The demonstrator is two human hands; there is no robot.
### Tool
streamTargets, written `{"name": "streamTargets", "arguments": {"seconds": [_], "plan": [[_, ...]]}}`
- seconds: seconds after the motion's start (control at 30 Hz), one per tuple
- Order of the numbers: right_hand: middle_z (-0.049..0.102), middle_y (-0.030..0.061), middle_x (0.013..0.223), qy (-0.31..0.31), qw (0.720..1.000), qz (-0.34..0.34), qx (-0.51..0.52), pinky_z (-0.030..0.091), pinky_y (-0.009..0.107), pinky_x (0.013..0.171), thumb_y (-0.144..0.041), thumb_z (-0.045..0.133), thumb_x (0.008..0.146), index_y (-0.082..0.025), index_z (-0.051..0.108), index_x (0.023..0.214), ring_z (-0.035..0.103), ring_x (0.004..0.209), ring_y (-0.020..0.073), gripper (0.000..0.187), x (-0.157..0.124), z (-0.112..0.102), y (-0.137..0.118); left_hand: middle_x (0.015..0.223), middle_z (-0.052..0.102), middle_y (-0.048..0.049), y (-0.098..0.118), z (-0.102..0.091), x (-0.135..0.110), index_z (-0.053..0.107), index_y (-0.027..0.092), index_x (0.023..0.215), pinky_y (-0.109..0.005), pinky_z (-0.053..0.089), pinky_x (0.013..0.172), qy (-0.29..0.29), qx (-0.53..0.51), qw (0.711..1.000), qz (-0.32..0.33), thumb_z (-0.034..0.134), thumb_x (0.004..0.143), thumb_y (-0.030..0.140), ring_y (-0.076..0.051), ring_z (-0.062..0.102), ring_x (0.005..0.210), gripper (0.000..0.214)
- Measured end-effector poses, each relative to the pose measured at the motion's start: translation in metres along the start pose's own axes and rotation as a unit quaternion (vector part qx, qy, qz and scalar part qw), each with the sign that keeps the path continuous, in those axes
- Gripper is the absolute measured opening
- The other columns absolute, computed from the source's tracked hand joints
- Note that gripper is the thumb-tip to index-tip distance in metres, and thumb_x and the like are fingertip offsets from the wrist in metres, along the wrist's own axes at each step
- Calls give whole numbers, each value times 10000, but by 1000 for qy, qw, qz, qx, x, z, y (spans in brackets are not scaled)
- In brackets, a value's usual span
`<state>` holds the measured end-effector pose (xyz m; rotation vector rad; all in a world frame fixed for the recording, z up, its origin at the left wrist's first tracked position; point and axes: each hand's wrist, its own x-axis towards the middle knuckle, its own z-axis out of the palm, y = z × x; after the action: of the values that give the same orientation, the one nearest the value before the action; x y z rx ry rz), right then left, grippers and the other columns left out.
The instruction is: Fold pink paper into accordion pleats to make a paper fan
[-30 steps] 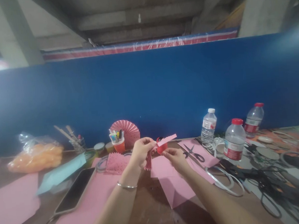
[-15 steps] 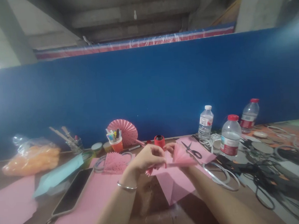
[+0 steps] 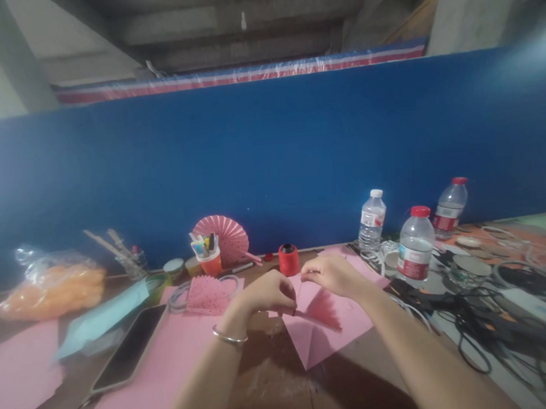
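My left hand (image 3: 276,292), a silver bangle on its wrist, is closed on the narrow end of a pleated pink paper (image 3: 326,314). The paper's folds spread out to the right, above a flat pink sheet (image 3: 307,347). My right hand (image 3: 328,274) is raised just right of it, thumb and fingertips pinched together. Whatever lies in that pinch is too fine to make out. A spool of red thread (image 3: 288,263) stands upright right behind my hands. Scissors are hidden behind my right hand and arm.
A finished pink fan (image 3: 228,233) leans behind an orange cup of pens (image 3: 209,263). On the left lie a phone (image 3: 130,348) and a bag of orange stuff (image 3: 55,288). Bottles (image 3: 415,244) and tangled cables (image 3: 471,315) crowd the right side. A blue partition (image 3: 259,149) rises behind.
My right hand has come off the pleated paper and up over it, fingertips pinched. The pleated paper has tipped lower, with my left hand still on it. The view has shifted slightly.
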<state>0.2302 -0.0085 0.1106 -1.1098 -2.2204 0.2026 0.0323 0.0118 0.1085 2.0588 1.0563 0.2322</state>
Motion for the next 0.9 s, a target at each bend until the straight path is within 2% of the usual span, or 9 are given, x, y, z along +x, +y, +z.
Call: {"name": "streamTargets", "arguments": {"seconds": [0.23, 0.4, 0.53, 0.63, 0.77, 0.83, 0.9], "plan": [[672, 6, 679, 27, 998, 9, -54, 282, 230, 518, -227, 521, 796, -221, 672, 739, 548, 571, 123, 162, 0, -7, -17, 506, 579, -7, -4, 2, 5, 643, 123, 593, -186, 366, 420, 72, -47, 996, 11, 528, 533, 150, -116, 531, 462, 133], [657, 22, 643, 67, 992, 11, -104, 264, 241, 518, -256, 506, 810, -203, 668, 748, 547, 563, 133, 182, 0, 0, -26, 473, 574, -17, -3, 3, 5, 645, 111, 583, -201, 365, 418, 120, -79, 990, 7, 521, 552, 156, -117, 522, 432, 136], [642, 18, 607, 90, 987, -1, -136, 241, 246, 519, -259, 504, 810, -200, 651, 718, 533, 539, 131, 183, 0, 7, -34, 422, 548, -5, -3, 5, 6, 624, 108, 533, -197, 345, 399, 190, -127, 973, 11, 554, 543, 151, -105, 490, 401, 83], [636, 18, 603, 100, 988, -3, -120, 237, 244, 516, -257, 492, 817, -193, 630, 687, 527, 534, 127, 201, -1, 9, -43, 422, 526, 16, -3, 5, 10, 598, 115, 529, -188, 341, 407, 263, -179, 948, 24, 562, 558, 156, -84, 466, 399, 62], [628, 31, 611, 139, 988, 19, -58, 285, 237, 543, -283, 476, 826, -187, 626, 723, 541, 574, 145, 206, 0, 20, -48, 491, 535, 31, -3, -4, 12, 575, 134, 619, -177, 367, 455, 372, -254, 891, 50, 554, 616, 201, -69, 480, 452, 70], [608, 22, 591, 152, 987, 48, 20, 305, 233, 538, -289, 470, 821, -183, 623, 721, 520, 544, 134, 211, 3, 32, -43, 531, 549, 30, -4, -10, 11, 560, 143, 670, -176, 376, 478, 408, -291, 863, 63, 563, 640, 252, -68, 496, 483, 112], [589, 13, 589, 159, 973, 90, 144, 314, 225, 512, -306, 490, 792, -173, 619, 707, 496, 530, 124, 204, 8, 48, -33, 552, 556, 24, -3, -16, 9, 539, 146, 675, -176, 376, 485, 417, -322, 846, 78, 578, 648, 296, -66, 500, 492, 156]]}}
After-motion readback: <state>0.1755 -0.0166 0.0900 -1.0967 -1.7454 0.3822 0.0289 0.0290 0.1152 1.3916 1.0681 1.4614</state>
